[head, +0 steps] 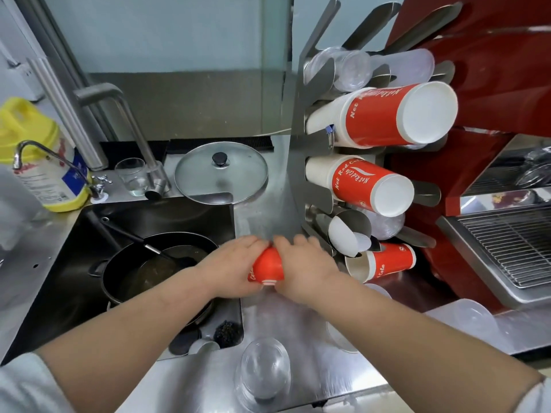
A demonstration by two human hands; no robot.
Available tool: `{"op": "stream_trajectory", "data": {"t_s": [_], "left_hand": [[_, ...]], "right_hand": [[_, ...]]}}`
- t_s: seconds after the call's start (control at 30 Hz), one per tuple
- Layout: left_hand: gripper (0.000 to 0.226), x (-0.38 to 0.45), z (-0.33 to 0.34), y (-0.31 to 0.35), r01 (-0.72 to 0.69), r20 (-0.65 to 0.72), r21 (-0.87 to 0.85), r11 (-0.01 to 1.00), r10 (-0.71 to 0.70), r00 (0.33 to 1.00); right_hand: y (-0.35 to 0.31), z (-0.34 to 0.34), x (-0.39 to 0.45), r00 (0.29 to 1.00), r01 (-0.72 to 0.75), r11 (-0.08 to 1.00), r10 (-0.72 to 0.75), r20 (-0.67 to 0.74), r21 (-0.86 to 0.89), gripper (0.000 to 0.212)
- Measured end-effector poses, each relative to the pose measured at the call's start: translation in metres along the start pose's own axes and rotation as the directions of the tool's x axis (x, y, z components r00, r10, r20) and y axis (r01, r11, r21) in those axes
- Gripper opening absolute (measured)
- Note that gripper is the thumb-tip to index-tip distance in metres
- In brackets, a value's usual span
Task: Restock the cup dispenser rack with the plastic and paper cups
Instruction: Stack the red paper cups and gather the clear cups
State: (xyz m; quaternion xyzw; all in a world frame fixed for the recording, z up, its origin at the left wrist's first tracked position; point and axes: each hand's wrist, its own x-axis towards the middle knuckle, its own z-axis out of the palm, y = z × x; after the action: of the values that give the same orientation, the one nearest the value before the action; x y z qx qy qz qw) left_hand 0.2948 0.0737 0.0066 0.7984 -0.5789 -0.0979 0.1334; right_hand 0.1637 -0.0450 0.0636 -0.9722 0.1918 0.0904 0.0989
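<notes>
Both hands, left hand [235, 265] and right hand [301, 263], grasp one red paper cup [266, 269] at frame centre, just left of the cup rack [293, 162].

Just one wide-angle cam on my head, looking forward and down, close over the bench [262, 204] and sink [89, 234].

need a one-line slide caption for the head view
Both hands, left hand and right hand, grip a red paper cup on the steel counter beside the partly filled cup rack.
</notes>
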Motion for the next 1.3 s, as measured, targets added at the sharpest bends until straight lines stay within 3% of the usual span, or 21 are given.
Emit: {"op": "stream_trajectory", "data": {"t_s": [0.1,0.23,0.5,0.73,1.3], "left_hand": [[0.079,0.005,-0.016,-0.005,0.06,-0.079,-0.15,0.987,-0.072,0.994],[0.074,0.014,-0.026,-0.01,0.172,-0.086,-0.396,0.902,-0.223,0.971],[0.074,0.018,-0.01,-0.006,0.223,-0.069,-0.697,0.681,-0.373,0.925],[0.077,0.017,0.017,-0.012,0.335,0.014,-0.698,0.633,-0.456,0.89],[0.071,0.018,0.005,-0.01,0.421,0.054,-0.598,0.683,-0.49,0.87]], "right_hand": [[-0.002,-0.032,0.008,0.99,0.103,0.989,-0.091,-0.11,0.11,0.068],[-0.01,-0.057,0.023,0.976,0.152,0.946,-0.098,-0.193,0.287,0.07],[-0.02,-0.052,0.049,0.986,0.074,0.972,-0.038,-0.161,0.222,0.059],[-0.018,-0.022,0.061,0.998,-0.03,0.975,0.042,-0.05,0.22,0.045],[-0.014,-0.025,0.061,1.0,-0.016,0.974,0.017,-0.003,0.227,0.059]]}}
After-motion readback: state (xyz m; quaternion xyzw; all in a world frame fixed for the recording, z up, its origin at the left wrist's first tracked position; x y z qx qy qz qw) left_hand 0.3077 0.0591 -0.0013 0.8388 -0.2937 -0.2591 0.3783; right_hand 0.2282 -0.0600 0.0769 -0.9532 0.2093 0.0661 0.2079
